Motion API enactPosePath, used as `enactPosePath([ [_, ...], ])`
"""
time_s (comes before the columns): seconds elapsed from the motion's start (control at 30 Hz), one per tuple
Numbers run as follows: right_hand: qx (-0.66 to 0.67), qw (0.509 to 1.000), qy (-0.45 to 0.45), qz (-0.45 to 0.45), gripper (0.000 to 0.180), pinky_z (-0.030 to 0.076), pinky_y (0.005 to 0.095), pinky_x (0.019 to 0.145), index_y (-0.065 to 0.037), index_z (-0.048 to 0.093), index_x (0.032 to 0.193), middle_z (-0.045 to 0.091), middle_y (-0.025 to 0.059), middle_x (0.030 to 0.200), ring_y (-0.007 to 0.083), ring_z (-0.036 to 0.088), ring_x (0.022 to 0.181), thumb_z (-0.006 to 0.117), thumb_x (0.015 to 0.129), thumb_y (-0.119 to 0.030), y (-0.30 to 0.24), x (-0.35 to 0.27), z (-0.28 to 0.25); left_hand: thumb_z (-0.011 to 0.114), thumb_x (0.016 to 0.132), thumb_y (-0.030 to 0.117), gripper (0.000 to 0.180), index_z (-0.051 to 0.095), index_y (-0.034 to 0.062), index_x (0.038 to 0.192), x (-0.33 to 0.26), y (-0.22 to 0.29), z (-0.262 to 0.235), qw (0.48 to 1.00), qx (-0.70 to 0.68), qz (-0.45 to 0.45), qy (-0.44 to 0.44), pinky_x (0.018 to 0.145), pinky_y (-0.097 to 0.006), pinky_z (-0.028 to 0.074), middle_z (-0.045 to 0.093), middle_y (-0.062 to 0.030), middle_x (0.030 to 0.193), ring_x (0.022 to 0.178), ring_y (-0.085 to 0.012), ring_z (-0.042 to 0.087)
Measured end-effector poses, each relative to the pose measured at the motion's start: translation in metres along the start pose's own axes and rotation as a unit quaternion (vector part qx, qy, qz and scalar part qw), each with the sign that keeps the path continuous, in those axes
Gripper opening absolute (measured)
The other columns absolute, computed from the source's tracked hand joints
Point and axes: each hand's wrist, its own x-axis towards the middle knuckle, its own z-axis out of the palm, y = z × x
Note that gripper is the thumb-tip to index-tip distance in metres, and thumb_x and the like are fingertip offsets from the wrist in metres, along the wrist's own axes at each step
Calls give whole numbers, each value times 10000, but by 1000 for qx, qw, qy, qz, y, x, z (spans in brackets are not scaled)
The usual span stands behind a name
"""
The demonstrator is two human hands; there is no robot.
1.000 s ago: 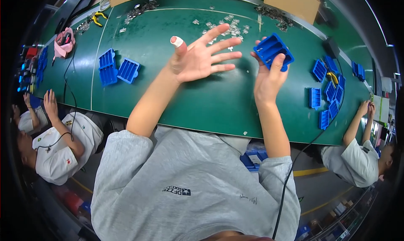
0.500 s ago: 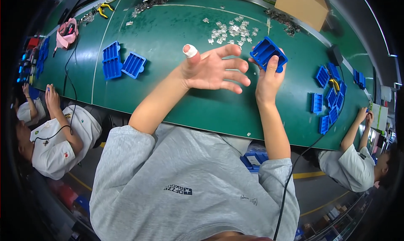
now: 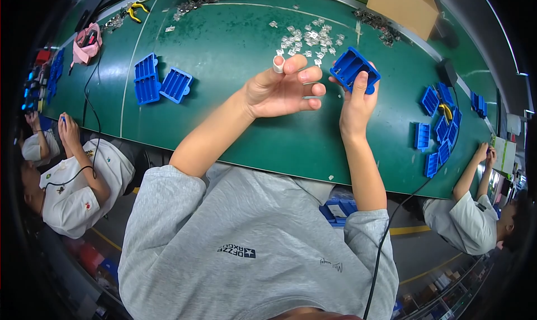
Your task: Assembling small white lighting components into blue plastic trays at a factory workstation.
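Gripping a blue slotted tray (image 3: 354, 69) in the right hand (image 3: 356, 100), thumb up its near edge, tray tilted above the green table (image 3: 235, 46). Left hand (image 3: 282, 89) half curled just beside it, thumb and forefinger pinched, a white cap on the thumb tip; whether anything sits between those fingers cannot be made out. Behind both hands, a scatter of small silvery parts (image 3: 306, 39), too tiny to identify. Further left, two more blue trays (image 3: 159, 85) lying flat. Cardboard box (image 3: 404, 4) cut off by the top edge.
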Motion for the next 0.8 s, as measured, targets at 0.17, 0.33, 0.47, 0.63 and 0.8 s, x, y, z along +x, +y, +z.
enactPosePath([
  [0.17, -4, 1000, 0, 3, 438, 557, 341, 753, 1, 407, 1239, 571, 128, 1063, 202, 626, 869, 463, 1009, -368, 0, -1, 1, 672, 872, 417, 212, 595, 226, 818, -1, 0, -4, 1000, -20, 1, -8, 947, -376, 410, 512, 44, 967, 1121, -208, 493],
  [0.33, -7, 1000, 2, 5, 438, 555, 335, 753, 0, 410, 1238, 572, 129, 1067, 204, 630, 863, 462, 1009, -369, -1, -1, 1, 673, 871, 431, 261, 570, 208, 782, 1, -1, -1, 999, -37, -11, -29, 939, -380, 416, 516, 41, 952, 1107, -208, 502],
  [0.47, -8, 1000, -1, 9, 434, 555, 333, 751, -1, 411, 1239, 573, 129, 1066, 203, 630, 861, 459, 1011, -368, 0, -1, 1, 662, 879, 438, 309, 535, 192, 742, 1, -3, -2, 999, -32, -11, -29, 923, -375, 422, 516, 37, 939, 1089, -204, 508],
  [0.63, -8, 1000, -4, 7, 428, 555, 332, 749, -2, 411, 1238, 575, 129, 1065, 201, 630, 861, 458, 1012, -363, 0, 0, 1, 663, 849, 510, 390, 481, 201, 696, 2, 0, 8, 999, 26, -17, 31, 824, -319, 402, 471, 79, 832, 971, -144, 493],
  [0.8, -6, 1000, -1, 9, 427, 552, 326, 746, -3, 411, 1237, 578, 124, 1059, 197, 629, 860, 465, 1010, -360, 2, 1, 1, 652, 892, 426, 330, 483, 183, 748, 2, 0, 7, 998, 32, -8, 49, 806, -314, 407, 468, 68, 818, 951, -143, 497],
])
